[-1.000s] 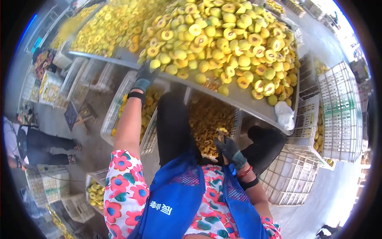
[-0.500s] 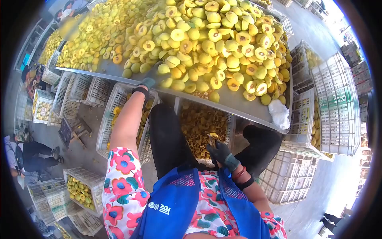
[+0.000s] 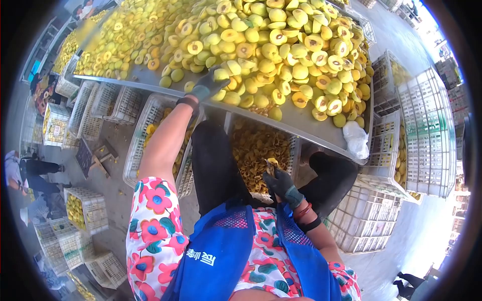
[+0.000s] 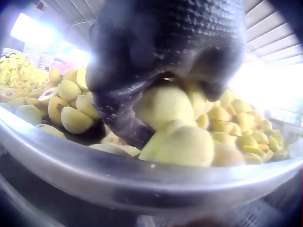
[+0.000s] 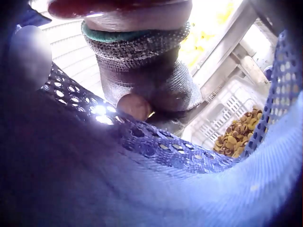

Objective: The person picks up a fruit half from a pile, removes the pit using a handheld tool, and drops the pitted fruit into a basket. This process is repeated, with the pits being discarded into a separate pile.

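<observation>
The left hand [image 3: 210,84], in a dark glove, reaches over the near edge of the metal counter [image 3: 297,121] to the left part of the near foot of a big heap of yellow fruit halves [image 3: 281,45]. Its grip is drawn in: the left wrist view shows thumb and fingers curled about a pale yellow-green fruit piece [image 4: 163,106], just beyond the counter's raised rim. A second fruit [image 4: 182,144] sits in front of it, nearer the rim.

The right hand [image 3: 281,185], gloved too, is lower and nearer, by the right leg [image 3: 331,175]. Its fingers are folded round a slim tool [image 3: 271,168] with a bit of yellow at the tip; the exact form is too small to tell. From the right wrist, a blue mesh vest [image 5: 189,153] hides much of this grip, and a round brown end [image 5: 134,107] shows against the glove.

Under the counter, between the legs, a crate holds brownish-yellow scraps [image 3: 258,150]. To its left is a white crate [image 3: 134,145] with more yellow fruit. A crumpled white bag [image 3: 355,140] lies at the counter's near right corner, and a tall white crate [image 3: 427,133] stands farther right. Well off to the left is a folding stool [image 3: 100,156].
</observation>
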The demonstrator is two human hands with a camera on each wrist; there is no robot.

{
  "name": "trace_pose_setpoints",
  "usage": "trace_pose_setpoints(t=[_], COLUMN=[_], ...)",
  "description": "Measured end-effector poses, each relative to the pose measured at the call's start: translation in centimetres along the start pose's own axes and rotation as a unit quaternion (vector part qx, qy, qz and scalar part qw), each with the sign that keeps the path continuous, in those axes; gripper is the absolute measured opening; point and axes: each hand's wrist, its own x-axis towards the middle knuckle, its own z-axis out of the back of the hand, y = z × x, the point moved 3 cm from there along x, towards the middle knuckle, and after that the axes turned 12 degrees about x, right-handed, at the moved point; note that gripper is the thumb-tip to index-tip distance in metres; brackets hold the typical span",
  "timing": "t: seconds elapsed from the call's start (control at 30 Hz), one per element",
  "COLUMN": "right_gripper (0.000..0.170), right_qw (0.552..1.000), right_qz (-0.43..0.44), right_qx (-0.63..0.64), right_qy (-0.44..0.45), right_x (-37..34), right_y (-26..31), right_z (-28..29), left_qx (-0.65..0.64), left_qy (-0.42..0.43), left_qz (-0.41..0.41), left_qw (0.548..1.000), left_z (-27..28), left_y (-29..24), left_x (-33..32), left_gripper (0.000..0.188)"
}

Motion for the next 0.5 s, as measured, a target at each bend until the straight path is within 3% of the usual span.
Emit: trace_pose_setpoints(t=[0.2,0.27,0.33,0.4,0.47,0.5], right_gripper=[0.029,0.027,0.025,0.024,0.024,0.023], right_qw=[1.0,0.998,0.995,0.996,0.992,0.992], right_qz=[0.012,0.062,0.098,0.07,0.018,0.007], right_qx=[-0.023,-0.02,-0.026,0.048,0.12,0.11], right_qy=[-0.001,-0.023,-0.017,0.009,0.047,0.057], right_x=[-0.4,-0.3,1.2,1.9,2.5,1.9], right_y=[0.8,0.6,-0.4,-3.6,-3.7,-1.9], right_z=[-0.4,-0.8,-1.5,-1.5,-2.5,-2.5], left_qx=[-0.036,-0.154,-0.225,-0.085,-0.088,-0.118], left_qy=[0.013,0.054,-0.002,0.048,0.009,0.077], left_qz=[-0.038,-0.135,-0.237,-0.133,-0.225,-0.212], left_qw=[0.999,0.977,0.945,0.986,0.97,0.967], left_z=[1.3,1.6,-0.4,2.3,1.8,1.8], left_y=[-1.0,-1.3,-0.1,-2.9,-5.0,-6.9], left_x=[-1.4,-1.6,-0.7,-3.2,-2.1,-2.6], left_gripper=[0.077,0.074,0.076,0.076,0.074,0.068])
